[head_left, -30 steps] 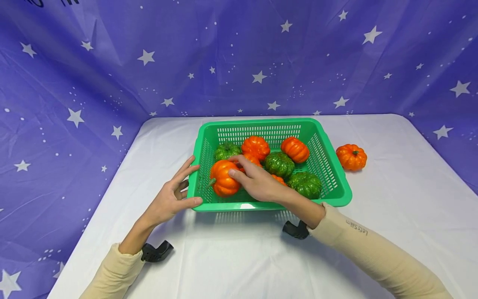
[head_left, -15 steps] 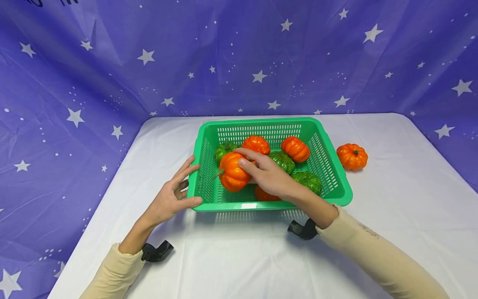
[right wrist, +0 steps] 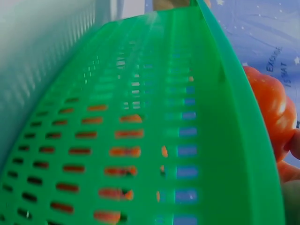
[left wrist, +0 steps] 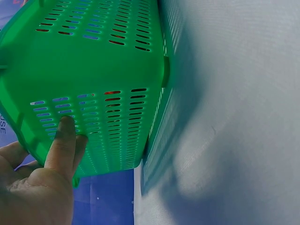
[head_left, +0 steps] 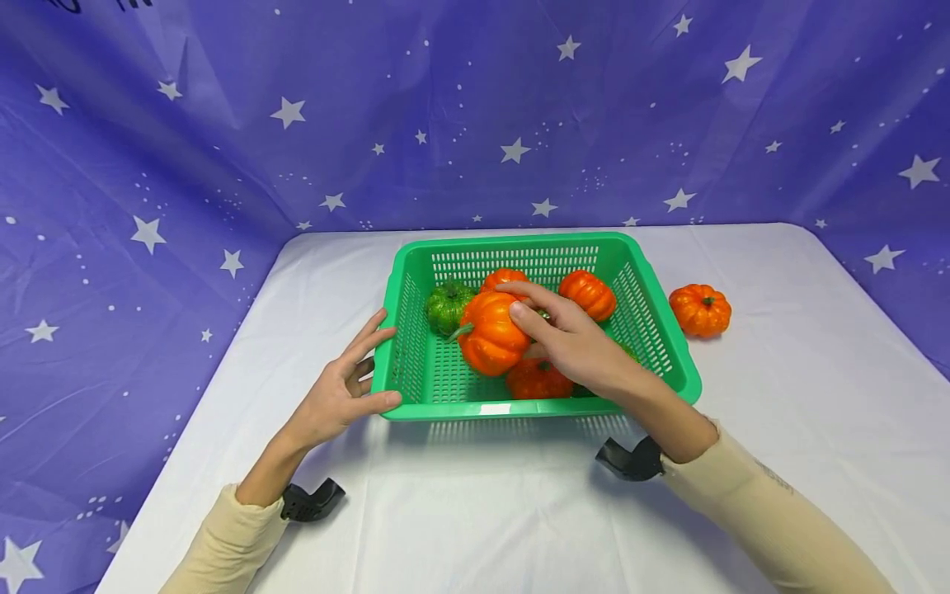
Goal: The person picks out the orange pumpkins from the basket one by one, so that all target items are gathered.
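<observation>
The right hand [head_left: 575,351] grips a ribbed orange toy pumpkin [head_left: 490,334] with curled fingers and thumb, holding it lifted above the floor of the green slotted plastic basket [head_left: 416,375], near its middle and level with the rim. The left hand [head_left: 337,394] lies relaxed against the basket's near-left corner, fingers straight on the outer wall, which the left wrist view confirms with fingers [left wrist: 63,140] pressed on the slots. Judging by one small orange pumpkin [head_left: 699,309] lying on the white tablecloth [head_left: 482,511] just right of the basket, the emptying looks barely begun: inside there remain a green pumpkin [head_left: 448,305], at least three more orange ones, and more green partly hidden under the right hand.
</observation>
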`<action>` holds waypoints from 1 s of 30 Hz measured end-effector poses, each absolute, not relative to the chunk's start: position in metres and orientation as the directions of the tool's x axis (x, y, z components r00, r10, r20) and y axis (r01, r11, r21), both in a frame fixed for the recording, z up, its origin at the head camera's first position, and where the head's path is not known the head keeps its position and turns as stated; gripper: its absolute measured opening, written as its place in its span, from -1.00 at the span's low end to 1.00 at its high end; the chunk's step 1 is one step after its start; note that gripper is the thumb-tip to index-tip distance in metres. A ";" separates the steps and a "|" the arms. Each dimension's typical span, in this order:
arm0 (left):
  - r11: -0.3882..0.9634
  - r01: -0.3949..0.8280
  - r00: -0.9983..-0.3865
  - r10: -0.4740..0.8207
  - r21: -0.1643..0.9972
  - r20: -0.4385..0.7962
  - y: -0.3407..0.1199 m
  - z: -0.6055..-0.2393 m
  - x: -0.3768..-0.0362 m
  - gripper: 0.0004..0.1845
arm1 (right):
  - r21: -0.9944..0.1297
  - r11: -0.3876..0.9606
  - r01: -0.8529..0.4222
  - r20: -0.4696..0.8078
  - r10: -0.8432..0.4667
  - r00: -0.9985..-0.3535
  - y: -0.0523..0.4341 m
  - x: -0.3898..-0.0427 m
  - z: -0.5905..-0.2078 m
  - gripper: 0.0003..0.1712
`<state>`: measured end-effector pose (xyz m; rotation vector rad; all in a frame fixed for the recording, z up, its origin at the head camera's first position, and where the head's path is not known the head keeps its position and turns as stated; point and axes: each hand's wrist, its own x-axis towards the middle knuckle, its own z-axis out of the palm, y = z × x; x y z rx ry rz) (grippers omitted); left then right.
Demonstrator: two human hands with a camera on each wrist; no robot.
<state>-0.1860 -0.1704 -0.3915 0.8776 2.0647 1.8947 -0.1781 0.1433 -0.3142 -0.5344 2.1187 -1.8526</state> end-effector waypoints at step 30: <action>0.062 0.309 -0.806 0.547 0.949 0.226 -0.172 -0.392 -0.186 -0.17 | -0.964 0.078 -0.253 0.227 -0.247 -0.942 0.202 -0.166 -0.318 -0.54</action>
